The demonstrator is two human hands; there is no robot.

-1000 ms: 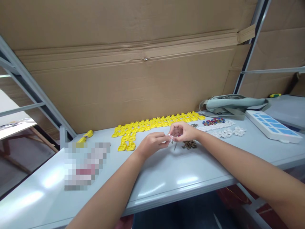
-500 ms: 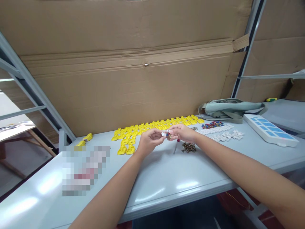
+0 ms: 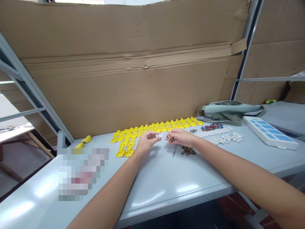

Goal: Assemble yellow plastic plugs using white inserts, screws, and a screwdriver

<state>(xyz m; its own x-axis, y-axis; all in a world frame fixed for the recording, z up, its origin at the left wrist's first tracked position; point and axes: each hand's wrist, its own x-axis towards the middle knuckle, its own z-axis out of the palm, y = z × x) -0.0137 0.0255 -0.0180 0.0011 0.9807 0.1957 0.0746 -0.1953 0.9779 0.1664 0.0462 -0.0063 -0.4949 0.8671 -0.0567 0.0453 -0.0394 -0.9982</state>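
Note:
A small white plastic piece (image 3: 159,135) is pinched between the thumb and fingers of my left hand (image 3: 147,140), above the table. Just to its right, apart from the piece, is my right hand (image 3: 179,137). Its fingers are curled together, and whatever they may hold is too small to make out. Beneath the right hand a thin metal shaft (image 3: 174,151) slants down, its upper end hidden by the hand. Beside it is a pile of small brassy-brown metal parts (image 3: 188,150).
Rows of yellow plastic parts (image 3: 152,128) line the back, with two yellow pieces (image 3: 86,139) farther left. To the right are white pieces (image 3: 225,138), red and blue parts (image 3: 212,127), a bag (image 3: 228,109) and a white case with blue panels (image 3: 269,132). A cardboard wall (image 3: 133,95) stands behind.
My hands have drawn apart; the white piece stays in my left hand while the right has come away from it. The view has tilted up slightly.

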